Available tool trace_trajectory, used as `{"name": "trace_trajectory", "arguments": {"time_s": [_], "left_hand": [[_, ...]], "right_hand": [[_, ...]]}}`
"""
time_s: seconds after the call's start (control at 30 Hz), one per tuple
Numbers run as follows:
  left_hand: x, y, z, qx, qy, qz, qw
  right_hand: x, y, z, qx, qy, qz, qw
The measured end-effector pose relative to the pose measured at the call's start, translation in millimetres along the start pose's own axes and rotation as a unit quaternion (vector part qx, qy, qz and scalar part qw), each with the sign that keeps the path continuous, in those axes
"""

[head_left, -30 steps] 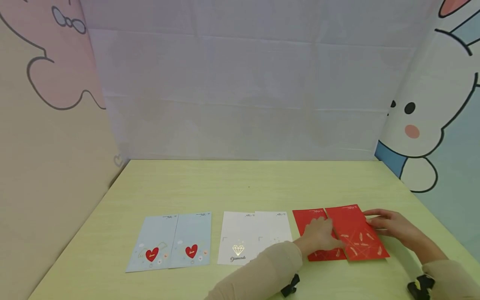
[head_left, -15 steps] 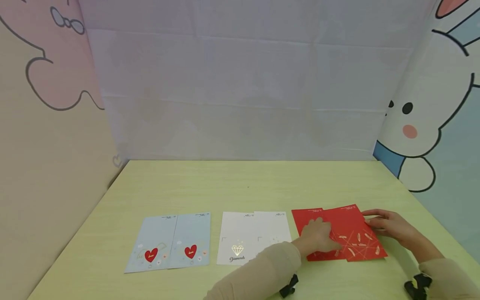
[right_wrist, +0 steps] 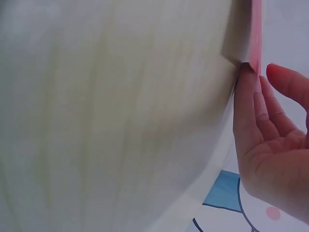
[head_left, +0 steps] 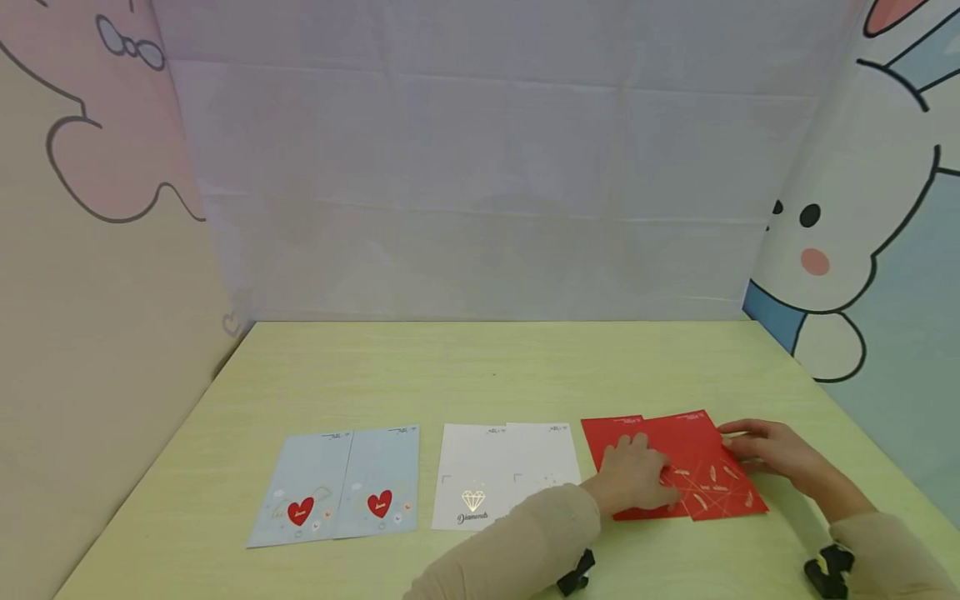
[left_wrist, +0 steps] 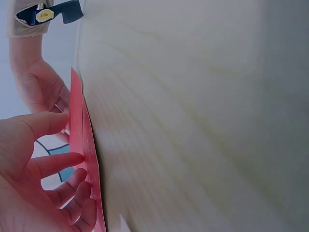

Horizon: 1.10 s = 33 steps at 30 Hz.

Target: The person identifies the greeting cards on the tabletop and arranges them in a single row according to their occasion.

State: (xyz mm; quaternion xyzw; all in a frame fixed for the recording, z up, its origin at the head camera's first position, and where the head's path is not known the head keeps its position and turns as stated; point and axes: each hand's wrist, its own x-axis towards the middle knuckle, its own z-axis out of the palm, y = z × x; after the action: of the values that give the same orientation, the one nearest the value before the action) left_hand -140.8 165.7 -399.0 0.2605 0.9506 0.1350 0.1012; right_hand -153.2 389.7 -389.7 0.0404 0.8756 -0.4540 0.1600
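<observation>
Two red cards with gold line prints lie overlapped at the right of the table: the left red card (head_left: 613, 431) and, over its edge, the right red card (head_left: 697, 450). My left hand (head_left: 632, 473) rests on them, fingertips touching the red surface; the left wrist view shows its fingers spread and slightly bent. At the right card's outer edge, my right hand (head_left: 776, 454) touches with its fingertips. In the right wrist view the thumb of my right hand (right_wrist: 277, 140) stands apart from the red edge, and the fingers are fairly straight against it.
On the yellowish wooden table (head_left: 480, 375), two white cards (head_left: 474, 462) with a diamond print lie in the middle, partly behind my left sleeve. Two light blue cards (head_left: 318, 471) with red hearts lie at the left. A pale cloth backdrop (head_left: 480, 183) stands behind.
The right red card has slid slightly left over the left one, closing the gap at their top edges. My right hand has moved left with it; my left hand stays almost in place.
</observation>
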Motion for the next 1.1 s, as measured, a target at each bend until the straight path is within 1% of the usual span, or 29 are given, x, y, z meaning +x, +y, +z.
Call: {"name": "trace_trajectory", "arguments": {"time_s": [0.17,0.53,0.83,0.97,1.1], "left_hand": [[0.3,-0.5,-1.0,0.003,-0.001,-0.002,1.0000],[2.5,-3.0,0.9,0.002,-0.003,0.001,1.0000],[0.9,-3.4,-3.9,0.004,-0.006,0.003,1.0000],[-3.6,-3.1,-10.1,0.007,-0.004,0.022,0.9997],[-11.9,-5.5,-16.6,-0.007,-0.008,0.060,0.9982]], "right_hand": [[1,-3,0,-0.014,0.007,0.000,1.000],[3,-4,-2,-0.029,0.013,0.017,0.999],[7,-4,-2,-0.039,0.023,0.022,0.999],[7,-2,-3,-0.036,0.024,0.022,0.999],[5,-2,-4,-0.033,0.022,0.023,0.999]]}}
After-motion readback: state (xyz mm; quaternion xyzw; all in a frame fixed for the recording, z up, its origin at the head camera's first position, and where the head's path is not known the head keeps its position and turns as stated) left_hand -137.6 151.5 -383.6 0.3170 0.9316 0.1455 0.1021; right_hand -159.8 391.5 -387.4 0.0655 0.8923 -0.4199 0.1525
